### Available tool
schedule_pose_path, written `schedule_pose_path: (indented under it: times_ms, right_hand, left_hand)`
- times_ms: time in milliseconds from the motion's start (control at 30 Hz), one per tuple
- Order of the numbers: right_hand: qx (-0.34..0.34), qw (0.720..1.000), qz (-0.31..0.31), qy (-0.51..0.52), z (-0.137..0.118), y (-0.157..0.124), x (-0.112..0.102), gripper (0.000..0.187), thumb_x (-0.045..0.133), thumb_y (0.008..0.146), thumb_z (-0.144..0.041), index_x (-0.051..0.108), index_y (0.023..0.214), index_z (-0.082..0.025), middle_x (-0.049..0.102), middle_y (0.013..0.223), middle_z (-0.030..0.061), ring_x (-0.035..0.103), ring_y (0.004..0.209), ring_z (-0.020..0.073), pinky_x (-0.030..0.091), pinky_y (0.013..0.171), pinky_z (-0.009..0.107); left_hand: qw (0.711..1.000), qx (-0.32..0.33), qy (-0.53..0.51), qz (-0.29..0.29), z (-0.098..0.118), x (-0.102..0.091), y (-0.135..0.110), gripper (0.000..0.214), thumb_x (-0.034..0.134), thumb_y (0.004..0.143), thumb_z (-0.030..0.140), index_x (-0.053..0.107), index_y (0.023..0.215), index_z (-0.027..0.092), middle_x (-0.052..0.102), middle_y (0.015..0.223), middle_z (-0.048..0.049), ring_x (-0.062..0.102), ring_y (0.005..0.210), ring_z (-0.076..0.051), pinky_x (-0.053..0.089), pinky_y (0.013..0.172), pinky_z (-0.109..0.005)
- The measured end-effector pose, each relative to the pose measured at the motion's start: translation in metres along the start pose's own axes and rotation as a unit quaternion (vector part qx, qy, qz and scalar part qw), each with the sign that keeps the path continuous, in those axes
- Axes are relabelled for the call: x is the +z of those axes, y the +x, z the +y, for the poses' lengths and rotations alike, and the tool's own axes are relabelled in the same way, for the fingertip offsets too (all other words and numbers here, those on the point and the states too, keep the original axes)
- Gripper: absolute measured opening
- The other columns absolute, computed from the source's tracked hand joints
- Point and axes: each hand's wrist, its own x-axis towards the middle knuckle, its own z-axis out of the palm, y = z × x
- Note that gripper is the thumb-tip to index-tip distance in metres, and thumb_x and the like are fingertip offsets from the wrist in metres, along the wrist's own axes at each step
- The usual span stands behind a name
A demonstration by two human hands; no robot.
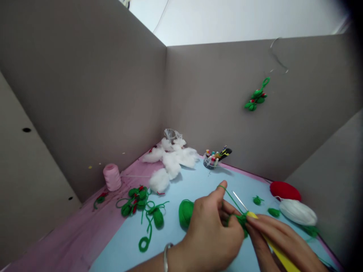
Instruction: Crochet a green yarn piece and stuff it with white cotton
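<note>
My left hand (214, 228) is closed on a small green crocheted piece (241, 221), with a strand of green yarn looped over its raised forefinger. My right hand (279, 236) grips a yellow-handled crochet hook (256, 217), whose metal tip points up and left out of the green piece. A ball of green yarn (185, 212) lies just left of my left hand on the blue mat (195, 181). A silver bangle sits on my left wrist.
Finished green leaf pieces with red bits (138, 198) lie left, near a pink thread spool (112, 176). White stuffing (170, 160) and a small tub of thread (211, 159) stand at the back. Red (285, 190) and white (297, 211) yarn lie right. A green ornament (256, 97) hangs on the grey cardboard wall.
</note>
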Motion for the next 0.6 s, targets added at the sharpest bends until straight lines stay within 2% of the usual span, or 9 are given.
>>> schedule_pose_path:
  times_ms: [67, 167, 267, 433, 600]
  right_hand:
    - [0.007, 1.000, -0.023, -0.007, -0.007, 0.005, -0.001, 0.025, 0.067, 0.084, -0.019, 0.068, 0.109, -0.022, 0.069, 0.100, 0.0044, 0.069, 0.084, 0.0168, 0.053, 0.074, 0.028]
    - [0.029, 0.998, -0.048, -0.016, -0.018, 0.014, -0.005, 0.020, 0.063, 0.087, -0.018, 0.066, 0.107, -0.020, 0.067, 0.100, 0.0056, 0.067, 0.086, 0.0162, 0.052, 0.080, 0.029]
    - [0.040, 0.998, -0.038, -0.020, -0.021, 0.022, -0.009, 0.018, 0.063, 0.088, -0.015, 0.066, 0.105, -0.020, 0.066, 0.099, 0.0052, 0.064, 0.086, 0.0147, 0.049, 0.082, 0.027]
    - [0.063, 0.997, -0.033, -0.006, -0.021, 0.029, -0.016, 0.028, 0.064, 0.086, -0.013, 0.066, 0.113, -0.022, 0.066, 0.104, 0.0050, 0.064, 0.088, 0.0160, 0.050, 0.082, 0.030]
    - [0.124, 0.992, -0.014, 0.006, -0.019, 0.027, -0.023, 0.031, 0.063, 0.088, -0.018, 0.067, 0.116, -0.029, 0.065, 0.122, 0.0035, 0.065, 0.102, 0.0205, 0.049, 0.091, 0.036]
  left_hand:
    - [0.998, -0.047, -0.042, -0.016, 0.005, -0.003, 0.004, 0.080, 0.055, 0.068, 0.010, 0.039, 0.146, 0.015, 0.066, 0.088, -0.0024, 0.056, 0.065, -0.011, 0.045, 0.063, -0.025]
    - [0.991, -0.077, -0.088, -0.065, 0.012, -0.010, 0.012, 0.085, 0.055, 0.063, 0.008, 0.037, 0.146, 0.009, 0.064, 0.076, 0.0009, 0.053, 0.058, -0.009, 0.042, 0.061, -0.024]
    - [0.988, -0.078, -0.084, -0.102, 0.019, -0.013, 0.018, 0.083, 0.058, 0.062, 0.008, 0.041, 0.143, 0.007, 0.065, 0.076, 0.0002, 0.052, 0.058, -0.008, 0.040, 0.060, -0.023]
    - [0.988, -0.052, -0.044, -0.136, 0.031, -0.010, 0.022, 0.083, 0.061, 0.067, 0.011, 0.038, 0.147, 0.016, 0.065, 0.078, 0.0005, 0.050, 0.058, -0.008, 0.040, 0.059, -0.024]
    - [0.983, -0.023, -0.028, -0.178, 0.047, -0.005, 0.028, 0.076, 0.060, 0.071, 0.009, 0.043, 0.144, 0.015, 0.065, 0.075, 0.0013, 0.050, 0.061, -0.007, 0.042, 0.065, -0.023]
